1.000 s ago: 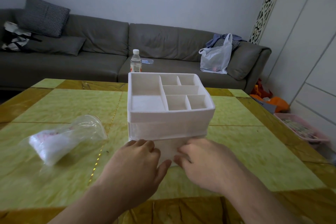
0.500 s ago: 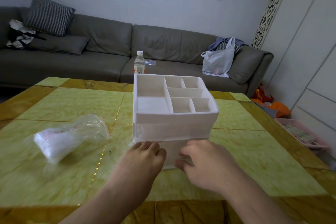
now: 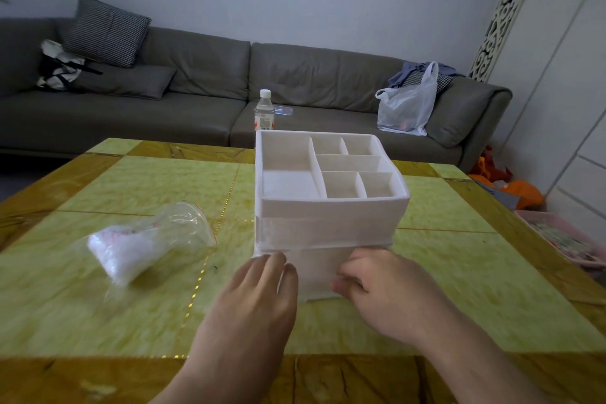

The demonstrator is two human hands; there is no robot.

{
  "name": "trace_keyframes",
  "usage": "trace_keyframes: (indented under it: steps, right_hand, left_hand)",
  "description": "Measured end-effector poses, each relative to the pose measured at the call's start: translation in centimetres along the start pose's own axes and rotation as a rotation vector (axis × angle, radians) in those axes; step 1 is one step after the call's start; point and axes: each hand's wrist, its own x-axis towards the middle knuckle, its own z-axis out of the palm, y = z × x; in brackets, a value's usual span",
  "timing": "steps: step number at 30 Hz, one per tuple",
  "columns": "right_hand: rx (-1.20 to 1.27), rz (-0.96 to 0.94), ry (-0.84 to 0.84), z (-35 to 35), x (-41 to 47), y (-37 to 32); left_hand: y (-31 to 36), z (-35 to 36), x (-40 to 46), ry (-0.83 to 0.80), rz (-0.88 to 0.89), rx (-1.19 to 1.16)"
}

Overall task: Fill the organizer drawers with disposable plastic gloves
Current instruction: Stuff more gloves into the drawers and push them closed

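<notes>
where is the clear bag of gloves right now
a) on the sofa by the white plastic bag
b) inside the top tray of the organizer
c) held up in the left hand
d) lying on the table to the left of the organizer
d: the bag of gloves lies on the table left of the organizer, while both hands are at the organizer's lower front.

A clear plastic water bottle (image 3: 264, 111) stood beyond the yellow-green marble table (image 3: 131, 180). A translucent white plastic shopping bag (image 3: 406, 106) sat on the grey fabric sofa (image 3: 196, 92) (right end).
</notes>
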Motion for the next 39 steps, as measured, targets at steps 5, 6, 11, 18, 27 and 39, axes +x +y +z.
trace_keyframes:
  steps: [5,6,11,18,27,39]
  right_hand:
    - [0.015,0.015,0.001,-0.3,-0.3,-0.4]
    - [0.016,0.020,0.003,-0.3,-0.4,-0.5]
    - [-0.065,0.014,0.071,-0.9,-1.3,-1.4]
    - [0.204,-0.147,0.090,-0.6,-1.1,-4.7]
    - [0.114,-0.115,-0.092,0.1,0.4,-5.5]
    - [0.130,-0.109,-0.073,0.1,0.0,-5.7]
  left_hand:
    - [0.6,1.1,0.3,-0.048,0.030,0.084]
    - [0.4,1.2,0.5,-0.057,0.040,0.097]
    - [-0.2,1.2,1.2,-0.081,0.071,0.129]
    - [-0.3,1.5,0.9,-0.046,0.074,0.046]
    - [-4.0,-1.0,-0.5,0.176,-0.389,-0.435]
    - [-4.1,1.1,-0.7,0.221,-0.155,-0.407]
